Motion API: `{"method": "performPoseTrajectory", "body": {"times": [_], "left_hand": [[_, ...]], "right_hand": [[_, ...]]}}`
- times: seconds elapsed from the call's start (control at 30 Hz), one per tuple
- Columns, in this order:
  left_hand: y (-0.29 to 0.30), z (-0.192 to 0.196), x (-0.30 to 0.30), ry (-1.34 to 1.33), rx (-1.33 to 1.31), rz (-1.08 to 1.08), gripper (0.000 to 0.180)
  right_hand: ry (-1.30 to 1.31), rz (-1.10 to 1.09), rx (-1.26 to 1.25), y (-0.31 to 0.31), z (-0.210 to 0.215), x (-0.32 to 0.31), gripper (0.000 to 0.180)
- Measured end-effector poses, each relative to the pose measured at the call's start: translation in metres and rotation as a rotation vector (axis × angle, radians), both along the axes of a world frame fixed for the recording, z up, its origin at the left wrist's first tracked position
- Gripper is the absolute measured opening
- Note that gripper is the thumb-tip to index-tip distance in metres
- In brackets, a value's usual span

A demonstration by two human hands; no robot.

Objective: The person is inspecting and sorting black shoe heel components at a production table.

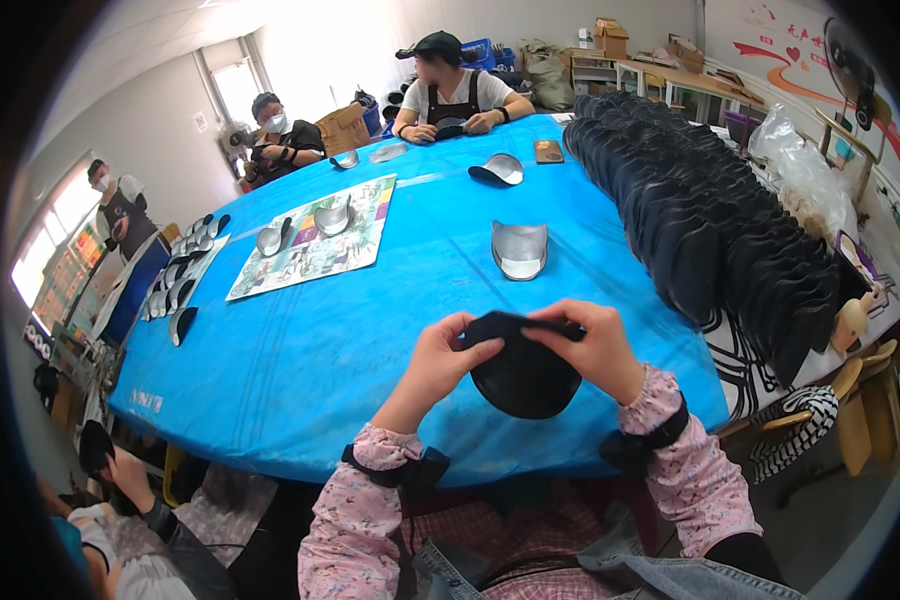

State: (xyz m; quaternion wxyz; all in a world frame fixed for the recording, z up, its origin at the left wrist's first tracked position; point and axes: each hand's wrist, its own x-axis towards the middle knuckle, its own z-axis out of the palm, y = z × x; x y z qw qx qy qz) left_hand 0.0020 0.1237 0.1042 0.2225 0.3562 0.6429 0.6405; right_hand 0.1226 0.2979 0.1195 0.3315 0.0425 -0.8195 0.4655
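Observation:
A black, rounded, curved piece [526, 382] hangs between my hands just above the near part of the blue-covered table. My left hand [442, 362] pinches its upper left edge between thumb and fingers. At the upper right edge, my right hand [598, 350] grips the same piece, thumb in front. The top edge looks folded or bent between my fingers. Beyond my hands lies a silver-grey curved piece [519, 245] with a white patch at its near edge. Farther off rests another curved piece, silver with a dark rim [498, 170].
Long overlapping rows of black pieces [710, 210] line the table's right side. On the left, a printed sheet [315, 262] bears silver pieces, with several more beyond. A small brown box [549, 152] sits far off. Co-workers sit around the blue table cover [370, 340]; one's hand [128, 476] is at lower left.

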Motion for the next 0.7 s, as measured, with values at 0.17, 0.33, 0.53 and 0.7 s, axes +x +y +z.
{"method": "performPoseTrajectory", "body": {"times": [0.17,0.33,0.53,0.7], "left_hand": [[-0.005,0.019,0.033,-0.059,0.046,-0.069,0.015],[-0.005,0.037,0.066,0.120,-0.117,-0.123,0.014],[0.004,0.035,0.071,0.125,-0.092,-0.106,0.023],[0.012,0.033,0.071,0.085,-0.145,-0.207,0.033]], "right_hand": [[-0.097,0.128,0.094,0.006,0.019,0.050,0.019],[-0.179,0.157,0.059,0.018,0.015,0.088,0.021],[-0.314,0.382,-0.211,0.016,0.024,0.128,0.029],[-0.322,0.300,-0.364,0.045,0.012,0.138,0.031]]}}
